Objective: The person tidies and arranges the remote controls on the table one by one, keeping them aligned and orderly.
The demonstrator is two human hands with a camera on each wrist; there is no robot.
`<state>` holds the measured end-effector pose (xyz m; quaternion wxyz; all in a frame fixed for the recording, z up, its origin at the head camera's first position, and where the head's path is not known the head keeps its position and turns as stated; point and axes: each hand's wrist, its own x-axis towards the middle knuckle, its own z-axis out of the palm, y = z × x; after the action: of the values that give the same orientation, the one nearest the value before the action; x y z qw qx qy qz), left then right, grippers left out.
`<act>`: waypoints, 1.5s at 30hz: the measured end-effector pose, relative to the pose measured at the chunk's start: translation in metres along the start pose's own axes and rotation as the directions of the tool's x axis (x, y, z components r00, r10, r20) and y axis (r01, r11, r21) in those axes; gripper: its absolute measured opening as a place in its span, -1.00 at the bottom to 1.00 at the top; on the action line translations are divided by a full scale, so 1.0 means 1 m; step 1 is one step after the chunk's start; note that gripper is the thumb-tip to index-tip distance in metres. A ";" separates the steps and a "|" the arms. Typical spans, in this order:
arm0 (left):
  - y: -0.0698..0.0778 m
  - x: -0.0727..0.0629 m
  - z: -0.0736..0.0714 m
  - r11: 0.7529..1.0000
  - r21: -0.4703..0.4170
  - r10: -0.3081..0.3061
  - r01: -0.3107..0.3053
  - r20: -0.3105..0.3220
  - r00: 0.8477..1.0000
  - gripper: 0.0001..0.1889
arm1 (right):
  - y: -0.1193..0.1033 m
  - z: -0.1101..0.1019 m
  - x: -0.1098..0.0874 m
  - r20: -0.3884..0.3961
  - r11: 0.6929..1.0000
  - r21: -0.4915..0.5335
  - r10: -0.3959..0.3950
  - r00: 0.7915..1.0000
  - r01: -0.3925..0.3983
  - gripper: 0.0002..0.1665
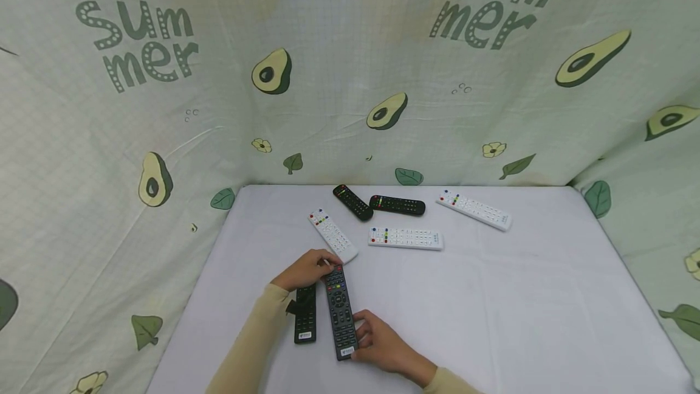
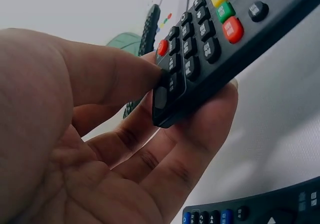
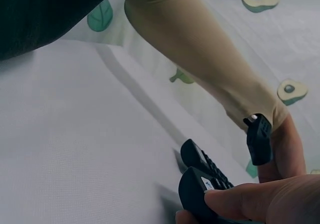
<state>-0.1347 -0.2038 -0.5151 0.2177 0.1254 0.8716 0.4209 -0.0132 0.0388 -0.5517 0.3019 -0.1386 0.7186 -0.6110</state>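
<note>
Seemingly we're partway: left hand (image 1: 308, 270) and right hand (image 1: 383, 343) both pinch one remote (image 1: 340, 312); six others (image 1: 406, 238) lie unheld.

The left hand (image 1: 308, 269) hid a black remote's (image 1: 305, 321) top. The gripped remote (image 2: 235, 50), its head-view label (image 1: 347, 351) too small to read, exceeded the left wrist view.
</note>
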 end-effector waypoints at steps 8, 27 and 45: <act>-0.002 0.002 0.001 0.998 0.062 0.008 -0.007 -0.007 1.000 -0.72 | 0.001 0.004 0.005 -0.015 0.998 -0.067 -0.003 1.000 0.002 -0.17; -0.004 0.006 0.004 0.988 0.149 0.030 -0.028 -0.016 0.999 -0.71 | -0.006 0.013 0.012 -0.024 0.991 -0.126 -0.058 0.998 0.054 -0.02; -0.005 0.008 0.012 0.981 0.192 -0.029 0.040 -0.060 0.998 -0.73 | -0.010 0.017 0.014 -0.031 0.986 -0.160 -0.045 0.998 0.040 0.07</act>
<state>-0.1366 -0.1957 -0.5282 0.1869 0.1189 0.9162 0.3338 -0.0160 0.0151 -0.5470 0.2643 -0.1670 0.7672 -0.5600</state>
